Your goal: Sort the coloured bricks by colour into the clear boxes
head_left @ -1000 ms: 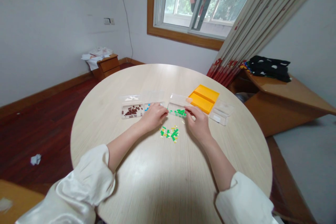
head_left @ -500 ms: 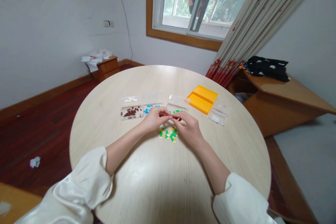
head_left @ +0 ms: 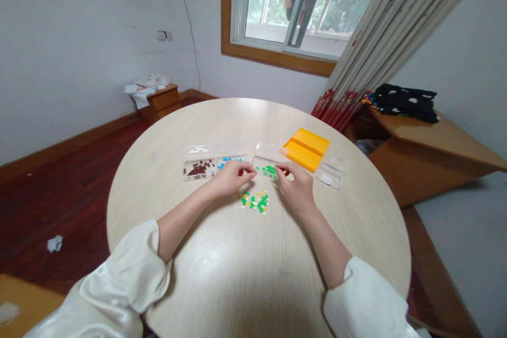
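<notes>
Clear box point(head_left: 264, 161): on the table point(head_left: 229, 274), beyond the pile, long axis running roughly left to right, lid raised on your far side; green pieces point(head_left: 270, 170) inside. Mixed pile point(head_left: 260, 203): green, yellow and whitish bits, nearer you, pointing various ways. Your left hand point(head_left: 230, 178): thumb and fingertips close together near the box's left end; any held piece, cannot tell. Your right hand point(head_left: 298, 188): fingers curled at the right end, likewise uncertain. Change: hands, meeting half a second ago, now apart.
</notes>
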The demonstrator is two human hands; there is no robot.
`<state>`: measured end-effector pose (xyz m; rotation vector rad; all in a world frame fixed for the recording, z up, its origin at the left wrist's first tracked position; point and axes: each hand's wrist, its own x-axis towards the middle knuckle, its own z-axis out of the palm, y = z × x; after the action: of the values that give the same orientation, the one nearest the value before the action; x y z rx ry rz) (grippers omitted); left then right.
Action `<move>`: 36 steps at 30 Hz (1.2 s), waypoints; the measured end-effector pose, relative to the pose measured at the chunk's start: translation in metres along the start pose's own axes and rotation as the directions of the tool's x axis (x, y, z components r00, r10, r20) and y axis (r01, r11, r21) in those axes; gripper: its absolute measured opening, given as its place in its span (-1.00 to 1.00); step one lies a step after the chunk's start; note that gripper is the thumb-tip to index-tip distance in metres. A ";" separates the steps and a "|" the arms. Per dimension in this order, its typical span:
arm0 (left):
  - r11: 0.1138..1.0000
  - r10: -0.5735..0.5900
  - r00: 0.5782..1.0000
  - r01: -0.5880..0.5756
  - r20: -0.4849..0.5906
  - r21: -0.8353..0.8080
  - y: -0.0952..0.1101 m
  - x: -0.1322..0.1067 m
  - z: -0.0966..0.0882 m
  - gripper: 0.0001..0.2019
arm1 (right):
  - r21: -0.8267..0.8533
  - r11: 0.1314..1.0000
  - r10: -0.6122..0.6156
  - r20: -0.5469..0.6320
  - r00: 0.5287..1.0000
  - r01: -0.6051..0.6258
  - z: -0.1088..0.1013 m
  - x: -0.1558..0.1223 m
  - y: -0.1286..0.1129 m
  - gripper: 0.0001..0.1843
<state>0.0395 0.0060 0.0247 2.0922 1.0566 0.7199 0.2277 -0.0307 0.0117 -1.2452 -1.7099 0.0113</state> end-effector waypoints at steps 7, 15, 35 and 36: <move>0.935 0.197 0.934 -0.270 0.297 0.229 -0.008 -0.005 -0.014 -0.81 | -0.068 0.997 0.034 -0.020 0.999 -0.036 0.006 0.003 0.022 -0.71; 0.902 0.231 0.891 -0.347 0.390 0.258 -0.014 -0.004 -0.013 -0.79 | 0.061 0.998 -0.031 0.343 0.939 0.010 -0.014 0.002 -0.004 -0.79; 0.892 0.177 0.911 -0.308 0.373 0.330 -0.012 -0.005 -0.007 -0.85 | 0.017 1.000 -0.031 0.710 0.703 0.027 -0.017 -0.003 -0.009 -0.71; 0.893 0.173 0.911 -0.305 0.375 0.329 -0.013 -0.005 -0.006 -0.85 | 0.009 0.999 -0.031 0.709 0.705 0.034 -0.017 -0.003 -0.010 -0.72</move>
<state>0.0265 0.0095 0.0182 2.6036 0.7934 0.2543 0.2322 -0.0459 0.0229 -1.3001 -2.3927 0.5385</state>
